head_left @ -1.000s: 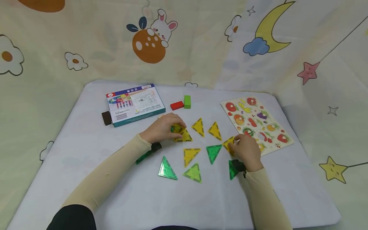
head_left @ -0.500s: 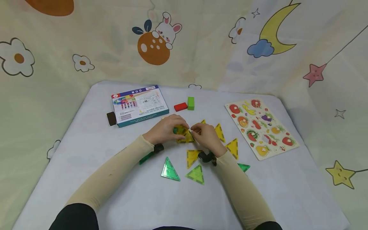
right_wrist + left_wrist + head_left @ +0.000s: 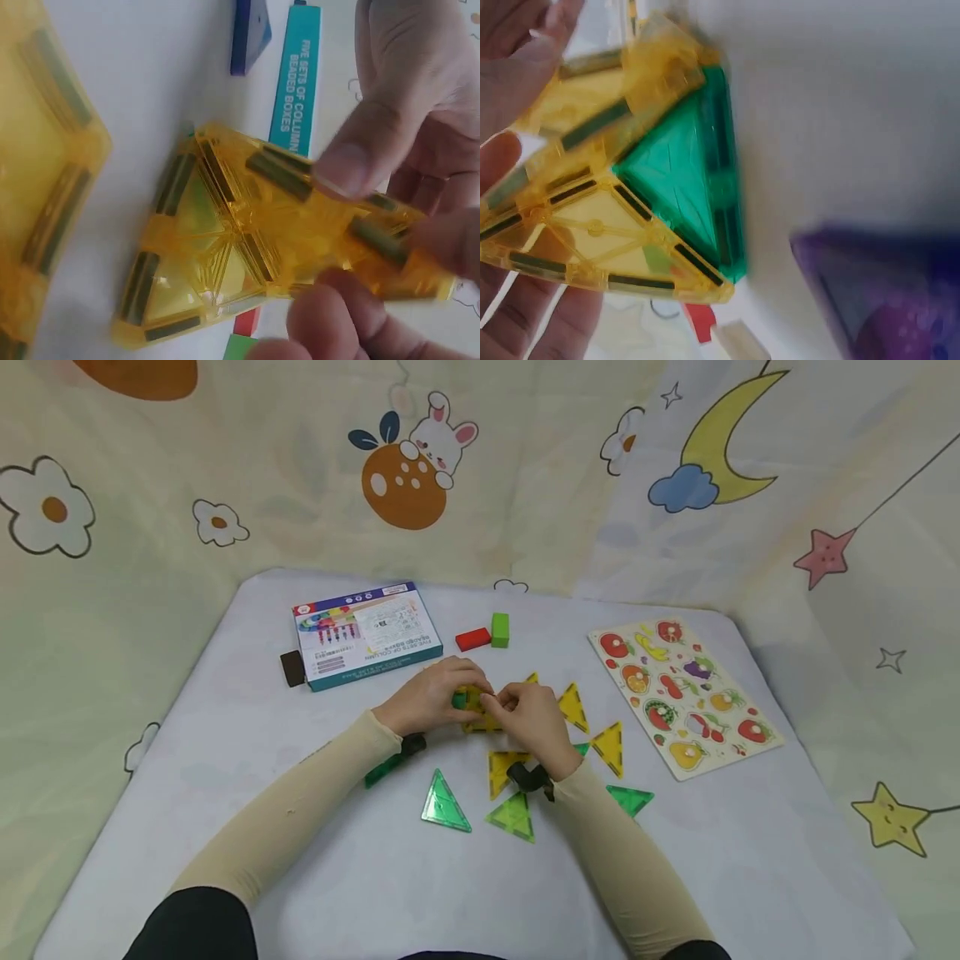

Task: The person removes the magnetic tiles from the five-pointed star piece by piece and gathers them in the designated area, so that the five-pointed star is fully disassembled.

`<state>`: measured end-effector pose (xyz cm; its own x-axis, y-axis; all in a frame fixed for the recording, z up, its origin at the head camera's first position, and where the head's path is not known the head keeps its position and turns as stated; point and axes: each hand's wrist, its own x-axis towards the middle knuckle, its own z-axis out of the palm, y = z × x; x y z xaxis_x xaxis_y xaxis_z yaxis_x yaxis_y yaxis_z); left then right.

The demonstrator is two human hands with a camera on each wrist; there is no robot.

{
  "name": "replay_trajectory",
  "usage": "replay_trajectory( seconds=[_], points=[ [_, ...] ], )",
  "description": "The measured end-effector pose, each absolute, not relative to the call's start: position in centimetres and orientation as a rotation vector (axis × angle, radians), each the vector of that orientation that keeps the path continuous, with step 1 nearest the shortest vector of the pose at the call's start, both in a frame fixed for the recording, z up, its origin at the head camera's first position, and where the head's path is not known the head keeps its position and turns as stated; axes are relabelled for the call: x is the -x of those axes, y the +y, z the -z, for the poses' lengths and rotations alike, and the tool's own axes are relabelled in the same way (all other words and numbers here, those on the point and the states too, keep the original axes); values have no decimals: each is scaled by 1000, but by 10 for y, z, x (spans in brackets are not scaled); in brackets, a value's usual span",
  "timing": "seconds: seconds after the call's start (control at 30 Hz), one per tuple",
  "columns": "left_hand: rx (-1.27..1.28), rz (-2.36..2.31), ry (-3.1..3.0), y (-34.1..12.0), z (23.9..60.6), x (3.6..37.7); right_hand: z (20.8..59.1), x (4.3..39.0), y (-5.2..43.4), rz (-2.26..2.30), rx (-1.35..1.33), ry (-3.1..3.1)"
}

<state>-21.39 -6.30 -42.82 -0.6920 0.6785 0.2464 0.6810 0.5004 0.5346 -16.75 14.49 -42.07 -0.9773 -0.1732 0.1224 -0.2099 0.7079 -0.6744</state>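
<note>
box side (image 3: 298,86) (teal), "FIVE SETS OF COLUMN BEADED BOXES"

head view looks down over the tabletop (image 3: 225,827); both wrist views sit close on the same tile cluster (image 3: 630,195).

The right hand (image 3: 397,195) pinches a yellow triangle tile (image 3: 330,217) above joined yellow tiles (image 3: 195,247).

Bead box (image 3: 365,631), perhaps fruit puzzle (image 3: 684,693)
</note>
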Motion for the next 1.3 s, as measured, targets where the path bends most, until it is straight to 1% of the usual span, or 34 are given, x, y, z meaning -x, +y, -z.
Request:
replay_trajectory(
  seconds=[0.2,0.5,0.77,1.3],
  points=[
    [1198,915,-2796,-69,426,216,423,165,144,-1083,-219,-2831],
    [1133,912,-2897,-70,425,217,428,168,148,-1135,-210,-2805],
    [1092,864,-2948,-69,424,217,431,167,151,-1179,-261,-2761],
    [1093,834,-2996,-66,420,215,427,161,166,-1188,-201,-2804]
  ],
)
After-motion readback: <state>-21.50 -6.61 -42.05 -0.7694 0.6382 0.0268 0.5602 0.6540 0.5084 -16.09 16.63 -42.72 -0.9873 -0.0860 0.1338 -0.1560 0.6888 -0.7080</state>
